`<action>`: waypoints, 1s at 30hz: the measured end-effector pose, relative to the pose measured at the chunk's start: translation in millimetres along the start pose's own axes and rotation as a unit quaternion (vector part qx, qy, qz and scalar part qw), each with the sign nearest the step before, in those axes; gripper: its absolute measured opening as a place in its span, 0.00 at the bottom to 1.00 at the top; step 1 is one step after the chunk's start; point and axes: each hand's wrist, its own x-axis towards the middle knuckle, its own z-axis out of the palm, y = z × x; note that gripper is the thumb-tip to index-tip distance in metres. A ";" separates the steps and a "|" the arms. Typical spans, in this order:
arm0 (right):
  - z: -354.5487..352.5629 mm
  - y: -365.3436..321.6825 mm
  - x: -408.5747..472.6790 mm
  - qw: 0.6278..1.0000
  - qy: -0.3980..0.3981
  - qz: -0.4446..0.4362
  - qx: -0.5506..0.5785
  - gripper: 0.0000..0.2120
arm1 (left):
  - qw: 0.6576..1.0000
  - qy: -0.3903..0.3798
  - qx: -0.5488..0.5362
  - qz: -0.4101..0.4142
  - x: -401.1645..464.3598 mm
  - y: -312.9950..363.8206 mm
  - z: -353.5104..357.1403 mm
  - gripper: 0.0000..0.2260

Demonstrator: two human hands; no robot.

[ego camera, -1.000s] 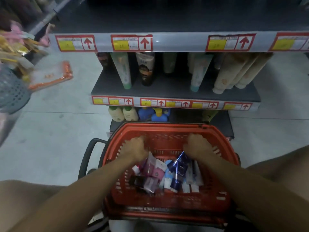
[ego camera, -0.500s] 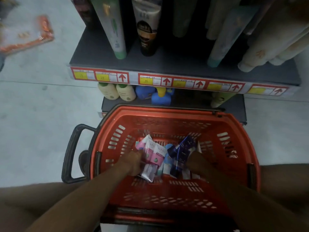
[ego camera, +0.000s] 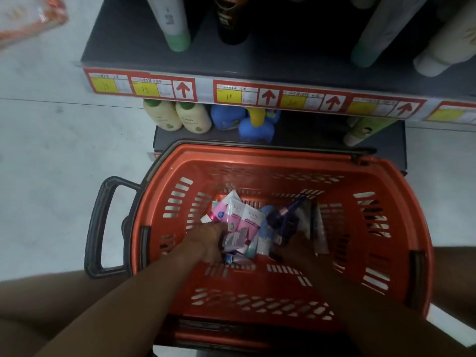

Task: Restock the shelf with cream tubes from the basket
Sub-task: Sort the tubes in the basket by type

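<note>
Tubes (ego camera: pixel 244 222) lie heaped in the middle of the basket (ego camera: pixel 401 228), which stands on the floor just before the shelf (ego camera: pixel 270 65). Their long axes run mostly away from the person, toward the shelf, with the pink-and-white ones on the left of the heap and the dark blue ones on the right.

Left hand (ego camera: pixel 208 243) is in the basket at the near left edge of the heap, touching the pink-and-white tubes; its fingers seem to curl in under them, so its grip looks closed on a tube or two, though the fingertips are hidden. Right hand (ego camera: pixel 300 247) is in shadow at the near right edge, against the dark tubes; whether its grip is open or closed I cannot tell.

Both hands are about equally near, each on its own side. Judging from this, the coming move is a lift up and forward to the shelf, which carries standing tubes already.
</note>
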 end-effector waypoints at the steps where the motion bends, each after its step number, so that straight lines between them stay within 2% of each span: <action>1: 1.4 0.3 0.0 1.000 0.007 0.003 0.006 0.26 | 1.000 -0.007 -0.025 -0.006 1.7 0.4 -0.7 0.31; 5: 4.4 0.7 -1.8 0.999 -0.015 0.015 -0.025 0.18 | 0.982 -0.026 -0.186 -0.034 2.5 2.2 -3.5 0.23; 8: 2.2 1.9 -2.0 0.998 -0.033 0.015 -0.052 0.20 | 0.950 -0.008 -0.309 -0.051 -4.3 9.0 -10.6 0.17; 11: -4.2 -3.2 -9.1 0.999 -0.031 0.005 -0.034 0.13 | 0.915 0.007 -0.400 -0.054 -12.7 13.0 -16.9 0.08; 17: -13.9 -11.4 -22.5 0.999 0.026 -0.030 0.021 0.20 | 0.844 -0.043 -0.533 -0.044 -36.8 21.4 -28.7 0.06; 20: -12.3 -10.0 -24.4 0.996 0.038 -0.060 0.059 0.22 | 0.801 -0.066 -0.595 -0.021 -47.7 26.3 -31.9 0.15; 22: -12.1 -10.8 -25.1 0.990 0.037 -0.098 0.096 0.22 | 0.771 -0.072 -0.633 -0.006 -57.3 32.5 -35.9 0.08; 24: -13.9 -14.6 -27.6 0.983 0.046 -0.132 0.121 0.22 | 0.754 -0.049 -0.655 -0.006 -65.0 36.7 -39.0 0.08; 26: -18.9 -22.0 -37.2 0.975 0.057 -0.153 0.147 0.22 | 0.747 -0.020 -0.664 0.007 -73.9 42.0 -43.4 0.11; 28: -24.1 -28.8 -48.1 0.969 0.079 -0.168 0.160 0.24 | 0.752 0.013 -0.659 0.020 -77.5 42.4 -43.8 0.18; 30: -29.9 -34.2 -57.4 0.963 0.100 -0.186 0.165 0.27 | 0.755 0.044 -0.653 0.026 -85.0 44.1 -45.5 0.20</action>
